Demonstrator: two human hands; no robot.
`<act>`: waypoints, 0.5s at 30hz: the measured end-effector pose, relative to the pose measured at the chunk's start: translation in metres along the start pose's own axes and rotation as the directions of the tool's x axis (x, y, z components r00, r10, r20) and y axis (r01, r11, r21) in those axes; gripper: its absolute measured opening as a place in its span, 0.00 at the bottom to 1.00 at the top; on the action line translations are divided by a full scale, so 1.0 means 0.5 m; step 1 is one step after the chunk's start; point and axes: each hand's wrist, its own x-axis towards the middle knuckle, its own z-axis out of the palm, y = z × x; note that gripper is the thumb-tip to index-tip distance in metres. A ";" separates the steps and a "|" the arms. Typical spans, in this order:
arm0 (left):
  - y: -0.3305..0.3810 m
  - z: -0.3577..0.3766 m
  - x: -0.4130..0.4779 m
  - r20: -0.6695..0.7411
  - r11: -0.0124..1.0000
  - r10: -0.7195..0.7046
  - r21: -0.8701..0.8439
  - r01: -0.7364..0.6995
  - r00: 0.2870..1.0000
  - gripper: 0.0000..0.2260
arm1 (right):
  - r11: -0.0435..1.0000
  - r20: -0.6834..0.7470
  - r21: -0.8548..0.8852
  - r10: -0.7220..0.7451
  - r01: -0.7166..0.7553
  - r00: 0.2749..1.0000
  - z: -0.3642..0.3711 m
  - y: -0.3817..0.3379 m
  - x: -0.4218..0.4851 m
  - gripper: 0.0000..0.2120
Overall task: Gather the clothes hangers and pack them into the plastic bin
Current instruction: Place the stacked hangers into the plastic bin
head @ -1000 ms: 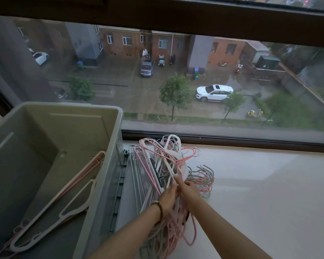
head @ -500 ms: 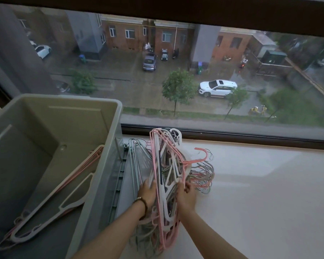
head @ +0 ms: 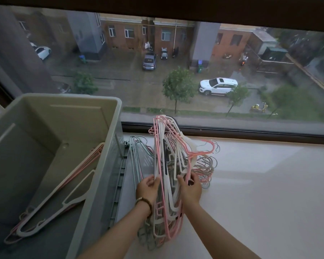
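Observation:
A bundle of pink and white clothes hangers point(head: 168, 157) stands on edge on the white sill, held between both hands. My left hand point(head: 147, 189) grips its left side and my right hand point(head: 190, 189) grips its right side. Their hooks point(head: 206, 163) stick out to the right. More thin grey hangers point(head: 136, 157) lie flat on the sill just left of the bundle. The grey plastic bin point(head: 108, 165) stands at the left, open-topped. Inside it a few pink and white hangers point(head: 60, 200) lean against the bottom.
The window glass and its dark lower frame point(head: 232, 130) run along the far edge of the white sill point(head: 260, 193). A grey slotted strip point(head: 120, 184) lies between the bin and the hangers.
The hangers have been drawn together and tipped up from a loose flat pile into an upright bundle. My hands moved apart to either side of it.

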 end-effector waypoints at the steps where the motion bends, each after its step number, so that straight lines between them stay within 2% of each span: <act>1: 0.014 0.001 -0.005 0.018 1.000 0.021 -0.018 -0.020 1.000 0.18 | 1.000 0.006 0.018 -0.014 0.014 1.000 -0.002 -0.003 -0.002 0.16; 3: 0.053 0.001 -0.018 0.083 0.998 0.068 -0.019 -0.067 0.994 0.13 | 0.996 0.033 0.067 -0.053 0.050 0.998 -0.009 -0.019 -0.012 0.16; 4: 0.070 0.001 -0.021 0.115 0.995 0.098 0.001 -0.099 0.989 0.14 | 0.993 0.049 0.095 -0.069 0.064 0.996 -0.013 -0.028 -0.017 0.16; 5: 0.086 -0.002 -0.023 0.139 0.990 0.135 0.019 -0.139 0.981 0.16 | 0.989 0.061 0.122 -0.093 0.085 0.994 -0.018 -0.036 -0.020 0.16; 7: 0.112 -0.010 -0.026 0.178 0.980 0.192 0.026 -0.200 0.965 0.28 | 0.978 0.080 0.153 -0.156 0.143 0.984 -0.030 -0.060 -0.028 0.14; 8: 0.123 -0.013 -0.025 0.206 0.975 0.214 0.012 -0.221 0.955 0.31 | 0.974 0.089 0.152 -0.183 0.168 0.979 -0.033 -0.072 -0.032 0.14; 11: 0.153 -0.020 -0.028 0.275 0.967 0.254 -0.083 -0.240 0.927 0.32 | 0.971 0.126 0.108 -0.228 0.215 0.966 -0.035 -0.105 -0.040 0.11; 12: 0.163 -0.022 -0.034 0.293 0.965 0.256 -0.129 -0.228 0.921 0.31 | 0.972 0.137 0.088 -0.230 0.219 0.964 -0.034 -0.116 -0.045 0.12; 15: 0.192 -0.041 -0.055 0.274 0.939 0.323 -0.212 -0.271 0.906 0.18 | 0.970 0.158 0.115 -0.231 0.215 0.960 -0.033 -0.147 -0.063 0.15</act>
